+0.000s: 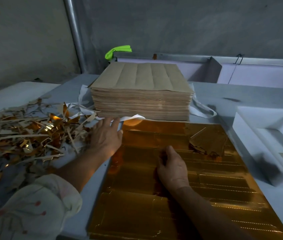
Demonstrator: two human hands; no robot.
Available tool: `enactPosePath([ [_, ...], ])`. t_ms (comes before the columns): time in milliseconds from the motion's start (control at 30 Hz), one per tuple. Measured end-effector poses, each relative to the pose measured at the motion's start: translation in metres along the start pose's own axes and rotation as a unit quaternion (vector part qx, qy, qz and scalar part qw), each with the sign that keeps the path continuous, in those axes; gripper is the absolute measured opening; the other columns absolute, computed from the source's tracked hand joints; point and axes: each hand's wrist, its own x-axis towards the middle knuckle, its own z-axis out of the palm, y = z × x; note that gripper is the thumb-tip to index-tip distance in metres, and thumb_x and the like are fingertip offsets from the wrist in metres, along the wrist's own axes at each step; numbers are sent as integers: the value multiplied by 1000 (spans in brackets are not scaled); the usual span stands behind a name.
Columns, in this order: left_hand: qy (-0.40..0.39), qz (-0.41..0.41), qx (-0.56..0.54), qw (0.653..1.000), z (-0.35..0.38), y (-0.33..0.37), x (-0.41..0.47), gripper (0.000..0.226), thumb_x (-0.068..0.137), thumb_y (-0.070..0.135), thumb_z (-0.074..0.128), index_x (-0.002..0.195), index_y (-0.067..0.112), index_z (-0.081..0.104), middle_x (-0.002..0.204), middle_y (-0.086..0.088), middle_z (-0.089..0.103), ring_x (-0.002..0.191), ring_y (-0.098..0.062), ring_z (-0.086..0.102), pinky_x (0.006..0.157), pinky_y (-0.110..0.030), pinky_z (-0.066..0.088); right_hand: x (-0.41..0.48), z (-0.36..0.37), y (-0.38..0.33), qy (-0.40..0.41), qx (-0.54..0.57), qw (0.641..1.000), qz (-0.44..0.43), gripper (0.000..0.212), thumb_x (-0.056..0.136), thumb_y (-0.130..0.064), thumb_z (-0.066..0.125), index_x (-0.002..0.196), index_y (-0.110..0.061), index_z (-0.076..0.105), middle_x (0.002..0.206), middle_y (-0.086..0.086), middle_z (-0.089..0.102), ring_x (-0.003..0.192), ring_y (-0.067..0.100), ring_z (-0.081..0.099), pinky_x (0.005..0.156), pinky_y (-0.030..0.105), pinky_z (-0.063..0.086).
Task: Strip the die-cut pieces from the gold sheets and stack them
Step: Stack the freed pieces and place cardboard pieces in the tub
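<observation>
- Both of your hands are working on the shiny gold die-cut card sheet point(137, 213), which is lying foil side up on the pale grey table point(258, 94) straight in front of you.
- Your left hand point(106, 137) is lying open, fingers straight and spread, pressing down at the sheet's far left corner, just beside the loose heap of tan and gold scrap strips point(24, 135).
- Your right hand point(171, 168) is sitting near the middle of the sheet with its fingers curled down onto the foil. I cannot tell whether it is pinching a cut edge or only pressing.
- Beyond it, a small stack of stripped gold pieces point(208, 144) is resting on the sheet's far right part.
- Behind that, the tall block of brown-backed card sheets point(140, 94) is standing at the sheet's far edge.
- By my reading, you are just beginning to strip this sheet: the cut outlines are looking unbroken, with one hand anchoring and the other searching for a start.
- Next, you are probably needing a fingertip under a cut line. Keep the left hand pinning the sheet, so that a piece is lifting free without tearing.
- After that, carry it to the small stack and send the waste to the scrap heap.
</observation>
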Motion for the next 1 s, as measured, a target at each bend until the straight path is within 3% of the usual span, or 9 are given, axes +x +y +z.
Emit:
enactPosePath([
  [100,-49,-25,-78,995,6,27,-7,51,99,47,43,145,28,33,143,-1,37,120,-22,49,82,-35,47,0,0,0,-3,3,1000,1,16,99,-25,55,97,-38,45,96,-18,52,98,4,54,86,24,52],
  [167,-86,-63,-87,990,11,38,-9,53,97,50,45,144,31,31,139,-2,36,111,-21,50,68,-30,39,-1,1,-1,-6,11,1000,5,17,98,-27,55,95,-40,44,97,-17,53,99,4,55,89,27,53],
  [233,-99,-86,-92,987,15,44,-10,52,96,51,46,142,31,31,134,-3,37,104,-19,49,66,-30,37,-2,1,-1,-3,22,1000,4,19,97,-29,56,93,-42,43,97,-17,55,98,4,56,88,28,54],
  [467,-112,-131,-102,980,21,54,-14,49,95,53,47,137,30,37,134,-6,34,108,-25,52,67,-33,40,-1,2,-2,-4,16,1000,9,13,98,-27,56,101,-37,49,104,-15,58,102,5,57,90,32,56],
  [633,-137,-120,-82,980,25,63,-19,54,95,56,46,141,29,35,140,-8,32,115,-30,50,77,-38,42,0,-3,-4,-23,8,1000,18,19,97,-22,58,109,-34,52,112,-12,60,108,9,57,94,33,55],
  [800,-149,-111,-65,980,26,63,-22,51,95,56,45,139,30,35,137,-9,35,113,-30,50,75,-37,39,1,-14,-4,-61,5,998,12,22,97,-19,57,116,-31,53,113,-8,61,103,10,60,89,30,56],
  [900,-165,-108,-53,979,25,67,-21,52,96,56,43,140,30,35,140,-10,36,121,-33,47,86,-43,43,0,-24,-4,-98,-18,995,-8,28,98,-17,56,122,-29,52,113,-5,62,96,9,60,80,24,56],
  [1000,-170,-107,-24,979,21,72,-21,54,95,57,42,142,30,33,143,-11,35,129,-35,41,99,-49,39,0,-38,0,-91,6,996,-10,25,99,-19,54,121,-31,53,112,-6,62,98,10,62,83,29,58],
])
